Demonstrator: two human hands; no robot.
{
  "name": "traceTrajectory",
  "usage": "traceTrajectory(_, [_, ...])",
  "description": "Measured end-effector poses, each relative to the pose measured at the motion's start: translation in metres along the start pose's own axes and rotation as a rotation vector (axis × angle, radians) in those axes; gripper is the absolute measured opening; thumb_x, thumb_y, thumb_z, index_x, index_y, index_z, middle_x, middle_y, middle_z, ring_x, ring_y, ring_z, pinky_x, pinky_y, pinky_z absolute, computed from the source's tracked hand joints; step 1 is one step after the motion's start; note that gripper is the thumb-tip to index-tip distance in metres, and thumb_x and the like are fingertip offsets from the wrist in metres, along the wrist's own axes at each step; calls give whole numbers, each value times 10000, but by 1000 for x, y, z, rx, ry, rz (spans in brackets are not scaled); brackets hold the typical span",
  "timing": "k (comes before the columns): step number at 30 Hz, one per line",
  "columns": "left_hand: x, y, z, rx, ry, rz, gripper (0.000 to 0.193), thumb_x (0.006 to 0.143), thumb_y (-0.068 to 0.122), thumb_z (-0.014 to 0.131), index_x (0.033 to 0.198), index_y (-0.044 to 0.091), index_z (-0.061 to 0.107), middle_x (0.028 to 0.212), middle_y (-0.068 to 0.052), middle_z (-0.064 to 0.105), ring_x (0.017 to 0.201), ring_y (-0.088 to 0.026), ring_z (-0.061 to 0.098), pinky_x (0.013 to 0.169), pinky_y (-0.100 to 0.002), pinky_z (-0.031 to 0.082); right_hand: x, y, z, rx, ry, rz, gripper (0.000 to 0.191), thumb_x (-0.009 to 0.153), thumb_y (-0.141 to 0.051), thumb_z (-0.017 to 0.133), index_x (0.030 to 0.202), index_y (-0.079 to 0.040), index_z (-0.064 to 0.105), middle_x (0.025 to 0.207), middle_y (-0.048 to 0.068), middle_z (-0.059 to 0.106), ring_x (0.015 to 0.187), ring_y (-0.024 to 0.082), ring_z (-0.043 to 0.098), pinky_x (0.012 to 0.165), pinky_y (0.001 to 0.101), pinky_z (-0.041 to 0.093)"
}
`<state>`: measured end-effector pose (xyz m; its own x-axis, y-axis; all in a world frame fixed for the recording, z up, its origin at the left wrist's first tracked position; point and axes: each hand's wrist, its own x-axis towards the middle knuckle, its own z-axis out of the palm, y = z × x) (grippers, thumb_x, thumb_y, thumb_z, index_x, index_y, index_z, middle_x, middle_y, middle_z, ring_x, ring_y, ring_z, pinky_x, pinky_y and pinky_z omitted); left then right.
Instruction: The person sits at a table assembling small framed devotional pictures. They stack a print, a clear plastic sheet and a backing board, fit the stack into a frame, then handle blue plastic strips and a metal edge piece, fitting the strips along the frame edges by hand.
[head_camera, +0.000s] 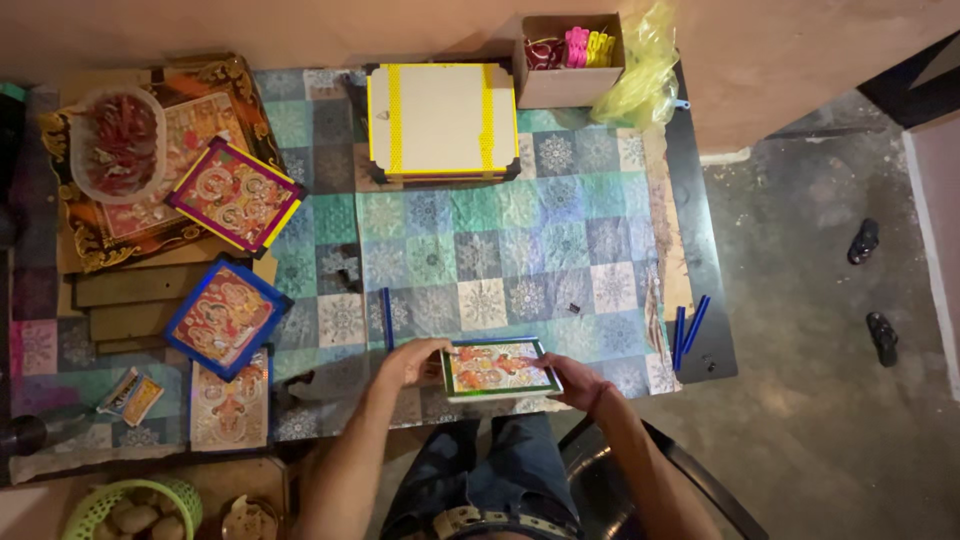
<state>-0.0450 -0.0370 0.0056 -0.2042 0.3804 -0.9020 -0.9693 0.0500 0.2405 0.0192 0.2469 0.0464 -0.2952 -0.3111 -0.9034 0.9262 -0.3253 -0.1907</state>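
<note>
Two hands hold a small picture with a green frame (499, 368) at the near edge of the table (600, 240). The left hand (410, 362) grips its left side, and the right hand (575, 385) grips its lower right corner. The hands are apart, with the picture between them. A blue stick (387, 318) lies on the patterned cloth just beside the left hand. Two more blue sticks (687, 332) lie near the right edge. A stack of boards with yellow tape (441, 121) sits at the far side, next to a cardboard box (570, 62).
</note>
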Motion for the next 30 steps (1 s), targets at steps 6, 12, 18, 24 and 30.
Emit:
traceTrajectory(6, [0, 4, 16, -45, 103, 31, 232, 744, 350, 735, 785, 129, 674, 694, -48, 677, 605, -222, 649, 546, -385, 581, 2, 1, 11, 303, 11, 24, 113, 867, -120, 652, 941, -35, 646, 799, 41, 660, 679, 142, 631, 611, 235, 525])
traceTrajectory(12, [5, 0, 19, -251, 16, -20, 269, 817, 384, 707, 799, 127, 632, 688, -52, 622, 577, -215, 623, 499, -367, 559, 11, -3, 13, 433, -148, 78, 161, 903, -133, 656, 791, -76, 555, 639, -1, 542, 530, 99, 549, 461, 192, 470])
traceTrajectory(18, [-6, -21, 2, -212, 418, 42, 597, 982, 565, 543, 1145, 0, 642, 942, -203, 722, 718, -290, 724, 547, -346, 601, 7, -13, 20, 451, -102, 105, 186, 922, -162, 621, 796, -47, 546, 653, 13, 548, 531, 103, 557, 484, 181, 515])
traceTrajectory(24, [-23, -45, -3, 865, 582, 1161, 693, 672, 6, 813, 1330, 36, 596, 1237, -214, 668, 1127, -359, 651, 883, -441, 564, 6, -12, 23, 487, -233, 140, 204, 923, -156, 624, 761, -71, 533, 626, 1, 533, 513, 100, 550, 479, 185, 521])
traceTrajectory(30, [-13, -42, 9, 795, 512, 1229, 339, 769, 9, 810, 1091, 100, 756, 1170, -73, 762, 1074, -268, 744, 903, -364, 588, 6, -11, 17, 501, -182, 112, 369, 967, -363, 609, 854, -14, 572, 711, 75, 604, 587, 175, 610, 542, 243, 549])
